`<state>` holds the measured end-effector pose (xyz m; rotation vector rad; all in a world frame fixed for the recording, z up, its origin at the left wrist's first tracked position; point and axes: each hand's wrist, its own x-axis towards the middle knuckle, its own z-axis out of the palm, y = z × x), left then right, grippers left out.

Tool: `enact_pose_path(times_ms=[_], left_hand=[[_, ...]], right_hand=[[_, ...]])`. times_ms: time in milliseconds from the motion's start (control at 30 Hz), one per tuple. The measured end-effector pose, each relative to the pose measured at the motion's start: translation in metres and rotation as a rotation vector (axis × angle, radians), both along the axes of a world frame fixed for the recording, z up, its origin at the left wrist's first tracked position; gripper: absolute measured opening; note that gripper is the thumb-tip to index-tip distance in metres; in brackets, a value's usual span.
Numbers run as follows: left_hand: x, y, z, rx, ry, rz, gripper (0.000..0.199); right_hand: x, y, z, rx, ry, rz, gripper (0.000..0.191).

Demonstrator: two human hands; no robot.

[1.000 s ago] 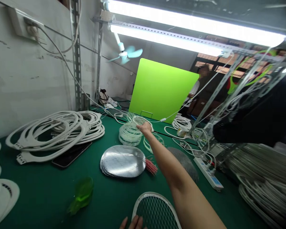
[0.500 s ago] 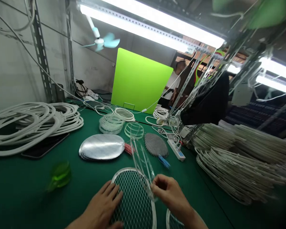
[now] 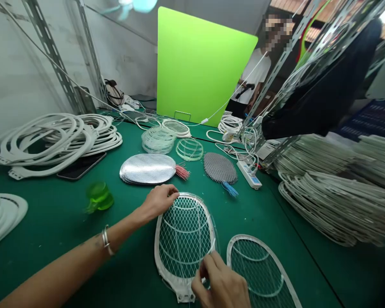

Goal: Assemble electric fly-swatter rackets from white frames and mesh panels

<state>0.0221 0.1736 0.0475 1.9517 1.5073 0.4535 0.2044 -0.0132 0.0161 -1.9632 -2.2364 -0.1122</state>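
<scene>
A white oval racket frame [image 3: 156, 252] with a metal mesh lies on the green table, its neck toward me. Over its mesh sits a clear plastic grid [image 3: 176, 234] of thin ribs. With bent fingers my left hand [image 3: 160, 200], a bracelet on its wrist, pinches the top rim where grid and frame meet. My right hand [image 3: 223, 280] is closed at the lower right edge, thumb and fingers pinched on the grid's rim; its fingertips are partly hidden. Just right of it lies a second white racket frame [image 3: 232, 248], also with mesh and a ribbed grid.
Behind the frames lie silver mesh ovals [image 3: 147, 167] with red wires and grey mesh ovals [image 3: 220, 167] with blue wires. Clear grids [image 3: 158, 140] are stacked farther back. White frames [image 3: 93, 143], a green tape dispenser [image 3: 99, 196], a power strip [image 3: 249, 174] and piled frames [image 3: 314, 205] flank them.
The clear grid, held raised and tilted by my right hand before, now lies over the frame's mesh. My left hand has moved up to the frame's top; the view has tilted downward.
</scene>
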Motion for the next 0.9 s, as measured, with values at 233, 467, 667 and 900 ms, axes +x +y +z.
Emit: enact_pose_path(times_ms=[233, 467, 667, 900], left_hand=[[0.023, 0.015, -0.017, 0.048, 0.107, 0.020, 0.018], [0.026, 0.019, -0.026, 0.063, 0.157, 0.039, 0.017], [0.028, 0.022, -0.030, 0.106, 0.161, 0.038, 0.017], [0.032, 0.022, -0.037, 0.137, 0.162, 0.024, 0.012]], right_hand=[[-0.006, 0.005, -0.004, 0.036, -0.088, 0.019, 0.012], [-0.008, 0.010, -0.010, 0.034, -0.043, 0.033, 0.012], [-0.011, 0.013, -0.011, 0.027, -0.076, 0.025, 0.013], [-0.011, 0.015, -0.009, 0.019, -0.108, 0.032, 0.012]])
